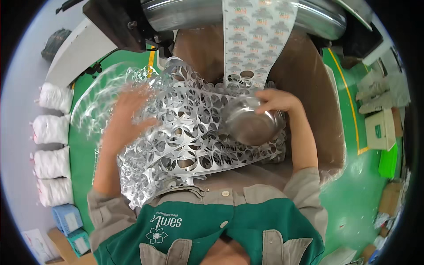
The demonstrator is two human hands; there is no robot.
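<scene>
My right hand (pixel 280 102) grips the rim of a round shiny metal bowl (pixel 254 126), thumb over the edge. The bowl is tilted and slightly blurred. Under and beside it lies a large heap of silvery punched foil strip (pixel 185 115), full of round holes. On the heap's left side is my left hand (pixel 128 112), smeared by motion; whether it holds any foil cannot be made out. A blurred loop of foil (pixel 95 104) bulges out beyond it. Above the bowl hangs a printed foil sheet (pixel 256 39), with a few holes punched near its lower end.
A metal roller (pixel 185 15) on a machine frame spans the top. The heap sits in a large container with a brown lining (pixel 309 88). White bags (pixel 53 130) and blue bundles (pixel 67 216) line the left wall. At right stand a cream bin (pixel 380 130) and a green crate (pixel 388 161).
</scene>
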